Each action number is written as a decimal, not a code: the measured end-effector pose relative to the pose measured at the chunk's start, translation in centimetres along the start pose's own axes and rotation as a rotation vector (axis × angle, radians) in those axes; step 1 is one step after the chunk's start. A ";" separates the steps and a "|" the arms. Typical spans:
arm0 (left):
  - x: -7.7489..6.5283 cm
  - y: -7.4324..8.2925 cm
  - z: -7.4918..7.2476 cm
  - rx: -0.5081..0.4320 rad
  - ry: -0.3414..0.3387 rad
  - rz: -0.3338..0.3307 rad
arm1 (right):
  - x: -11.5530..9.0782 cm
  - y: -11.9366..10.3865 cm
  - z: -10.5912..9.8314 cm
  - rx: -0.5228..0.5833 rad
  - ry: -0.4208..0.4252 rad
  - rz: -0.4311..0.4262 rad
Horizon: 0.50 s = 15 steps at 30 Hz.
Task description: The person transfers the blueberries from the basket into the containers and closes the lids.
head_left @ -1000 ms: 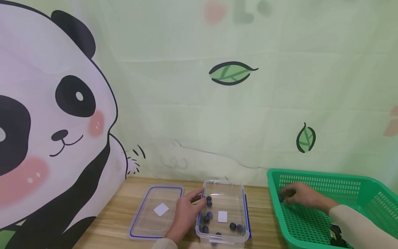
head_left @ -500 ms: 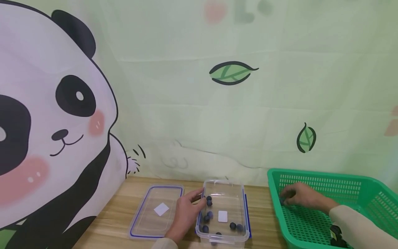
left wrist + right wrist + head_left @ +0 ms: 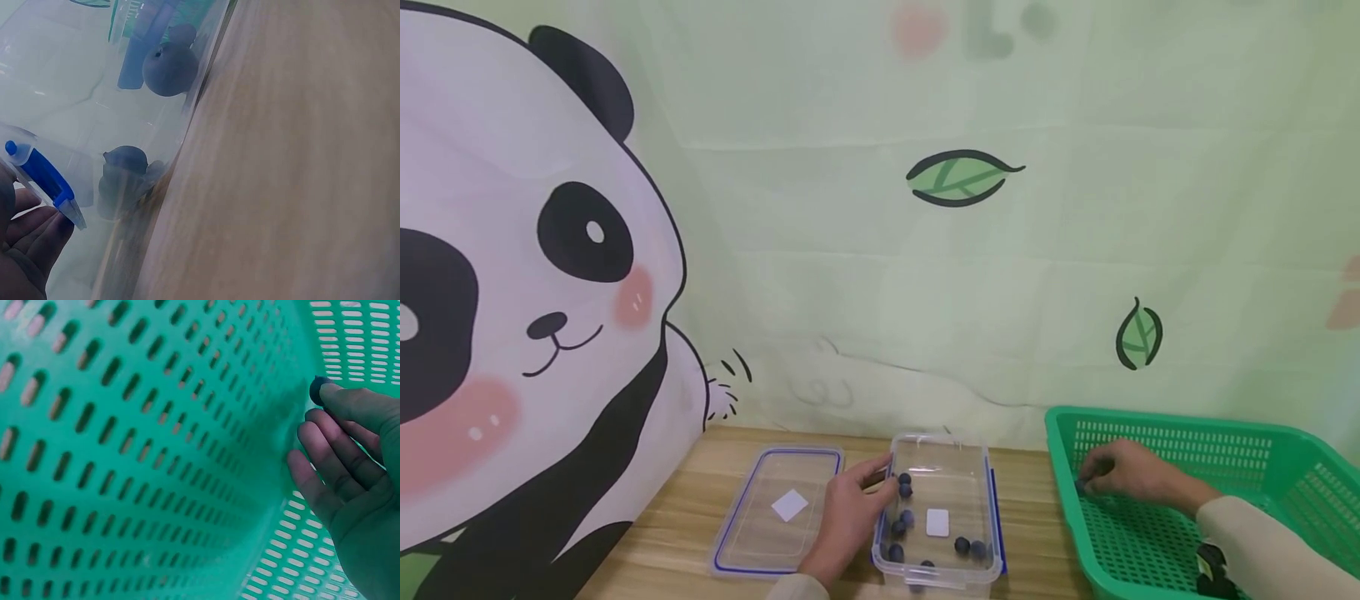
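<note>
A clear plastic food container [image 3: 951, 575] with blue side latches stands on the table, several blueberries [image 3: 962, 546] lying inside. My left hand [image 3: 850, 510] holds its left side, the thumb at the rim. In the left wrist view the fingers touch a blue latch [image 3: 49, 181], and blueberries [image 3: 170, 69] show through the wall. My right hand [image 3: 1122, 472] is down in the green plastic basket [image 3: 1150, 550], near its left wall. Between its thumb and fingers it pinches a blueberry [image 3: 317, 391], seen best in the right wrist view.
Left of the container lies its clear lid [image 3: 760, 533] with a blue seal and a white label. A black object [image 3: 1212, 571] sits in the basket beneath the right forearm. Behind the wooden table [image 3: 662, 542] hangs a printed panda curtain [image 3: 850, 292].
My right hand has shifted very slightly rightward in the basket, with the blueberry still pinched. The left hand and the container stay in place.
</note>
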State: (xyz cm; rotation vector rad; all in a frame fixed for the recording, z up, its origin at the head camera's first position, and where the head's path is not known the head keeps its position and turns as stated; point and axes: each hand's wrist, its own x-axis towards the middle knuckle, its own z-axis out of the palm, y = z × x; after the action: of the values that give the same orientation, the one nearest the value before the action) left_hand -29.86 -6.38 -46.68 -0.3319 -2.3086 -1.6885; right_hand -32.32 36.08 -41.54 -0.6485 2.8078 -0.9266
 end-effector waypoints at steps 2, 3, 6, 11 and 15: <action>0.0 0.0 0.0 -0.002 -0.001 0.002 | -0.1 -0.2 -0.2 -0.010 0.019 0.005; 0.0 0.0 0.0 -0.001 0.000 0.004 | -0.1 -0.3 -0.3 -0.016 0.033 0.005; -0.1 0.0 0.1 -0.002 0.001 0.007 | -0.2 -0.7 -0.8 -0.026 0.084 0.004; -0.1 0.0 0.1 0.005 0.003 0.010 | -0.5 -2.0 -2.1 -0.030 0.189 -0.014; -0.1 0.0 0.0 0.011 0.001 0.003 | -0.8 -4.0 -3.1 -0.043 0.284 -0.027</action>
State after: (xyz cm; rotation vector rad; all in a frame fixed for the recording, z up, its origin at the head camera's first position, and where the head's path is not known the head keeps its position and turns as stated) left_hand -29.80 -6.35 -46.70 -0.3315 -2.3142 -1.6740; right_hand -30.86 35.18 -36.71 -0.6040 3.0811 -1.0407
